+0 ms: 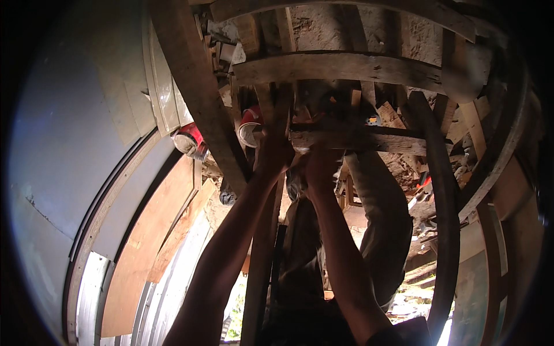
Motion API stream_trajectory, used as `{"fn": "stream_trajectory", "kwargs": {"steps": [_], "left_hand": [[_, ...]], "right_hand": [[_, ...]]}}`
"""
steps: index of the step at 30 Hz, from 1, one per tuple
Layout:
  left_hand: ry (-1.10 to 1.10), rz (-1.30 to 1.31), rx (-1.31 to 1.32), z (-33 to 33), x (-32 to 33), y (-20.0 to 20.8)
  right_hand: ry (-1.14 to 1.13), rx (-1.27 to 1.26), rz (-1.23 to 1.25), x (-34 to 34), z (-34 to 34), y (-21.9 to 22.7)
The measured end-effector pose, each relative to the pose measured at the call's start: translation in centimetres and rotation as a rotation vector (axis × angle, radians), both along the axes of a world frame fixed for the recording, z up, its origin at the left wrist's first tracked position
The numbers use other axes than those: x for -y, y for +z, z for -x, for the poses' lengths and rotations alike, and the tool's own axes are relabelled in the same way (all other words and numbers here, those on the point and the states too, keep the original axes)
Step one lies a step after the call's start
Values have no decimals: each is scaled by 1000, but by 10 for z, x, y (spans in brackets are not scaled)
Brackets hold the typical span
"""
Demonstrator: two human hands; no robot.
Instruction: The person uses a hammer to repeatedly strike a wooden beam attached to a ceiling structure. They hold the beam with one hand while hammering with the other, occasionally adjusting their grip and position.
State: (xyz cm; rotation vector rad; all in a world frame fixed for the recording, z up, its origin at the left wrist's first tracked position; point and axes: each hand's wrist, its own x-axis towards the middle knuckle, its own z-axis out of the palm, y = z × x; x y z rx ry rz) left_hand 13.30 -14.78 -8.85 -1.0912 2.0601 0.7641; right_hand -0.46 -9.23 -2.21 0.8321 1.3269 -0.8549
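Both my arms reach forward to a wooden crossbeam (381, 140) in the middle of the timber frame. My left hand (273, 152) is closed at the crossbeam's left end, round wood where an upright plank (282, 109) meets it. Close beside it on the right, my right hand (321, 166) is closed just below the crossbeam. Deep shadow covers its fingers, and whatever they hold cannot be made out. A red can-like container (250, 122) lies beyond my left hand, its pale round end facing me. My legs in dull trousers (378, 202) show below the crossbeam.
Another wooden beam (340, 66) crosses farther ahead, and a thick slanted post (199, 86) stands at left. Curved-looking timbers (444, 230) rise at right. A second red container (189, 140) sits beside the pale wall panel (75, 115). Wood scraps (392, 115) litter the ground.
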Motion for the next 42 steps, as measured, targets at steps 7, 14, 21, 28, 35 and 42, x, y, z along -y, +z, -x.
{"fn": "stream_trajectory", "kwargs": {"steps": [7,14,21,28,35,42], "left_hand": [[-171,62,23,-18,-6,-6],[-48,0,59,-9,2,-10],[-315,-36,46,14,15,14],[50,82,66,13,11,8],[75,692,359,55,-45,28],[256,655,383,48,-48,53]], "right_hand": [[-79,75,49,-13,10,0],[16,-83,58,-2,3,-7],[13,127,71,-19,33,5],[221,-153,101,-35,74,36],[653,-333,64,-85,101,35],[712,-358,126,-95,88,41]]}}
